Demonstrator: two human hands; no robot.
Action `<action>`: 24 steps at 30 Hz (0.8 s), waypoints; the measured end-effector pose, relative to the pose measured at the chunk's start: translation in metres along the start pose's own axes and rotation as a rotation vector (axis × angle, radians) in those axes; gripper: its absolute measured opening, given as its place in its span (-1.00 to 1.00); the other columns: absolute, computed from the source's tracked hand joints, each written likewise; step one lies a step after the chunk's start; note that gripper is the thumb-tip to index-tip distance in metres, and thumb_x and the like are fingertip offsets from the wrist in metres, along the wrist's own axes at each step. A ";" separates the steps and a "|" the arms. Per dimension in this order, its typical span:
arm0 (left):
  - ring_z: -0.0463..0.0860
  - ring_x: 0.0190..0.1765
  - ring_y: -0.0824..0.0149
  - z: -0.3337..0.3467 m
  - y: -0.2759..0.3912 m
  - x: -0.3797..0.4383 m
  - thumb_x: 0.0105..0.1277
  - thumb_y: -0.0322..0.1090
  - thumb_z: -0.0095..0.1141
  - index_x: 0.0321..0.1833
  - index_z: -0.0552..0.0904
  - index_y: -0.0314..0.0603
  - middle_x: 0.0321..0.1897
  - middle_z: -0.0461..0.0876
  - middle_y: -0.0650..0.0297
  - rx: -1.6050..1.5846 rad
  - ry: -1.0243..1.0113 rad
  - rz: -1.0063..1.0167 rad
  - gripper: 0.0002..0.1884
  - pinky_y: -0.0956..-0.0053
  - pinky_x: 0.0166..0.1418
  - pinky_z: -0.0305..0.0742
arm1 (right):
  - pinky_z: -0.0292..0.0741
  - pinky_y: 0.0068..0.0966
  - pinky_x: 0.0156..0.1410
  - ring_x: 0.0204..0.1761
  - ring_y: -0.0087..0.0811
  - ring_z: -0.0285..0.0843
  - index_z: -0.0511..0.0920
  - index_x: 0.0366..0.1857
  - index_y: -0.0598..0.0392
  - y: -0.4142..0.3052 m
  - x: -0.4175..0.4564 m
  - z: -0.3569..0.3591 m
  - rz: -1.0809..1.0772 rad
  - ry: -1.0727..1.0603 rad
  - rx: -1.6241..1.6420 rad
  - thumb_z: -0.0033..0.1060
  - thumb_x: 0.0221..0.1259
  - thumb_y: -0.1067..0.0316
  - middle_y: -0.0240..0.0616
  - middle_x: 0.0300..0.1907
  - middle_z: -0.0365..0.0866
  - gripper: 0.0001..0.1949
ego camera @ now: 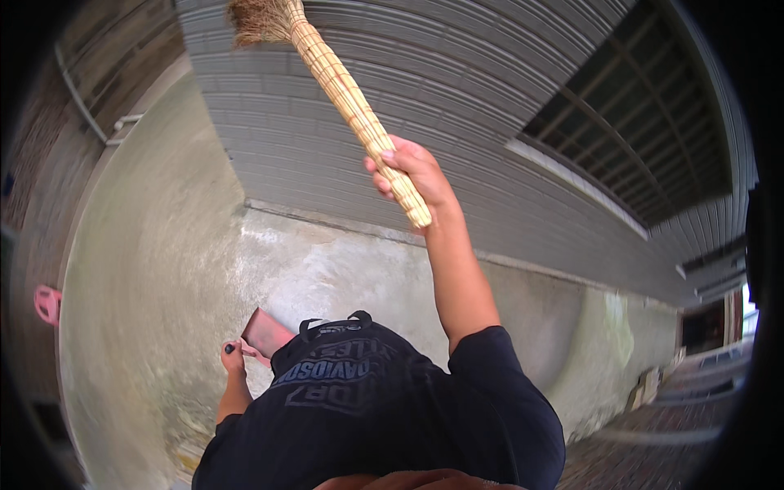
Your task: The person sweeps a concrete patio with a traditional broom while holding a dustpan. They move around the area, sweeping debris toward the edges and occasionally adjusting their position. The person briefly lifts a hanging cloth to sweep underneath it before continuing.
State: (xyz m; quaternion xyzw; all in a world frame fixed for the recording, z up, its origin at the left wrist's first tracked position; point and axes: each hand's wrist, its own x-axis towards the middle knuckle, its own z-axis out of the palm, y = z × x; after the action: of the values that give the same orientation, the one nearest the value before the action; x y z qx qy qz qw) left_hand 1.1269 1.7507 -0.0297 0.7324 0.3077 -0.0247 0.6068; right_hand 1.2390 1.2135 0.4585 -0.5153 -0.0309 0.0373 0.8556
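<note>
My right hand [407, 168] is raised in front of the wall and closed around the lower part of a straw broom's bound handle [343, 92]. The broom slants up to the left, its bristles [260, 21] partly cut off by the top edge of the view. Low at the left, my left hand [233, 356] grips a handle with a dark end. Beside that hand is a pink dustpan [267, 331], partly hidden behind my black shirt. The dustpan is over the concrete floor; whether it touches the floor I cannot tell.
A grey tiled wall [343, 159] rises ahead, with a barred window [637, 116] at the right. Concrete floor [153, 257] lies below. A pink plastic object [48, 305] is at the far left, near a white pipe [127, 121]. Blocks [644, 387] lie at the right.
</note>
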 end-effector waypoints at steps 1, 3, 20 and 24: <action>0.52 -0.37 0.43 0.004 0.006 0.000 0.28 -0.43 0.24 -0.38 0.51 -0.17 -0.49 0.54 0.34 0.002 -0.034 0.024 -0.86 0.42 -0.22 0.48 | 0.44 -0.65 -0.54 -0.57 -0.53 0.48 0.38 0.15 0.30 -0.001 -0.018 -0.018 -0.035 -0.028 0.041 0.13 0.26 0.37 -0.20 -0.33 0.58 -0.59; 0.53 -0.36 0.42 0.012 0.011 -0.004 0.30 -0.44 0.22 -0.40 0.49 -0.16 -0.49 0.54 0.34 -0.119 -0.125 -0.019 -0.84 0.42 -0.22 0.48 | 0.44 -0.63 -0.54 -0.58 -0.52 0.48 0.37 0.18 0.27 0.011 -0.054 -0.051 -0.033 0.036 -0.029 0.15 0.24 0.34 -0.21 -0.33 0.58 -0.55; 0.51 -0.37 0.44 0.046 0.055 -0.042 0.27 -0.38 0.29 -0.36 0.54 -0.12 -0.37 0.56 0.34 0.105 -0.201 0.169 -0.85 0.50 -0.23 0.47 | 0.50 -0.56 -0.51 -0.56 -0.43 0.57 0.31 0.34 0.20 0.172 -0.392 -0.263 0.064 0.682 -0.020 0.19 0.12 0.53 -0.13 -0.32 0.64 -0.39; 0.54 -0.35 0.43 0.040 0.051 -0.048 0.27 -0.37 0.29 -0.32 0.57 -0.14 -0.29 0.62 0.30 0.141 -0.208 0.201 -0.87 0.50 -0.24 0.51 | 0.49 -0.55 -0.54 -0.56 -0.43 0.57 0.32 0.34 0.17 0.175 -0.439 -0.278 0.058 0.796 -0.029 0.18 0.13 0.54 -0.12 -0.32 0.65 -0.40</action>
State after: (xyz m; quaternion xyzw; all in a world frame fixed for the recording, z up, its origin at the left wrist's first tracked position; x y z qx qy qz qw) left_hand 1.1263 1.6901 0.0243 0.7939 0.1659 -0.0611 0.5818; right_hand 0.8215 1.0080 0.1677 -0.5020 0.3170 -0.1416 0.7921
